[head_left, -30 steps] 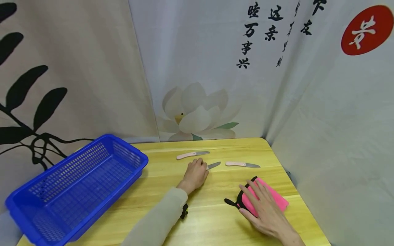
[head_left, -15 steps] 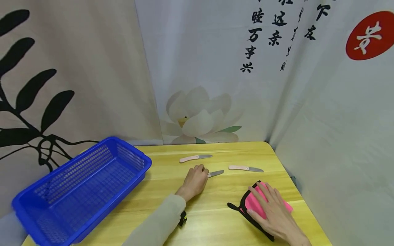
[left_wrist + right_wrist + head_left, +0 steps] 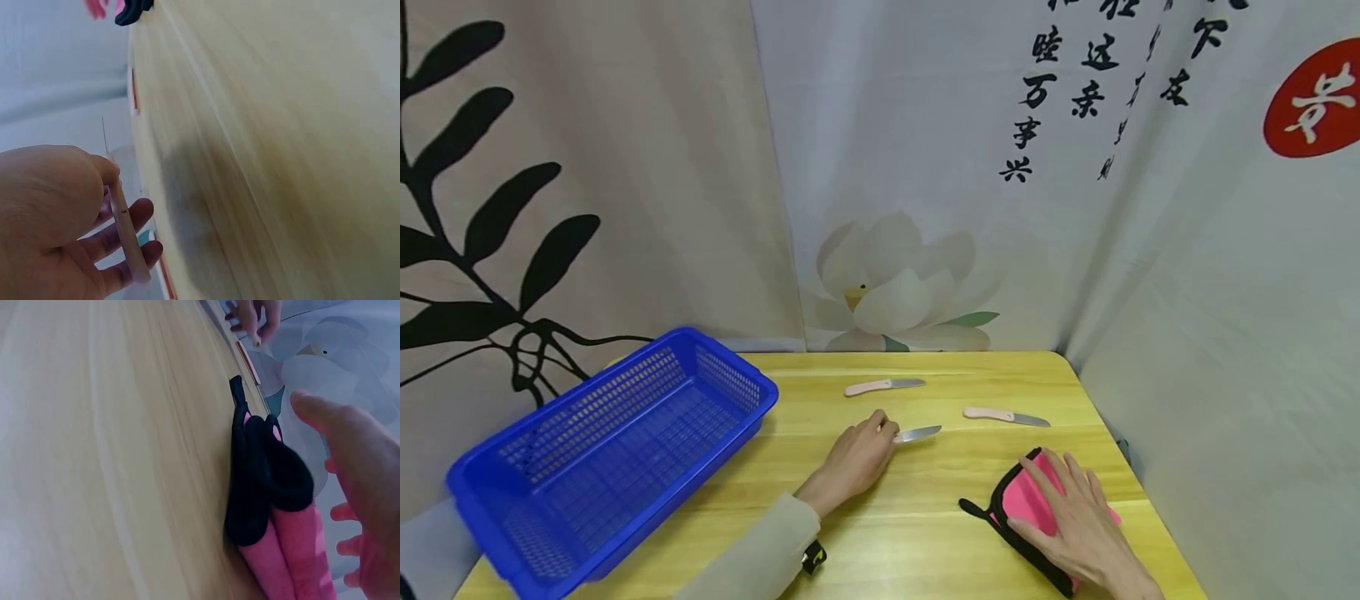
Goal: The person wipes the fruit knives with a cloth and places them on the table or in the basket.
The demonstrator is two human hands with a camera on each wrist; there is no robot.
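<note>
In the head view my left hand (image 3: 857, 458) grips a small knife (image 3: 919, 433), its grey blade pointing right. The left wrist view shows the pale pink handle (image 3: 128, 231) between thumb and fingers, over the wooden table. Two similar knives lie nearby: one knife (image 3: 883, 387) farther back, another knife (image 3: 1006, 417) to the right. With fingers spread, my right hand (image 3: 1078, 521) lies over a folded pink cloth item (image 3: 1026, 504) with black trim and a black loop. Its layered trimmed edges (image 3: 281, 475) face the right wrist camera, beside the thumb.
A blue perforated plastic basket (image 3: 707, 477) stands at the left of the yellow wooden table (image 3: 880, 558). Printed curtains (image 3: 1210, 375) hang behind the table and along its right side.
My left hand has drawn the knife toward me and slightly left. Along the pink cloth's near side, a longer black edge now shows, and my right hand sits farther right on it. The head view has shifted.
</note>
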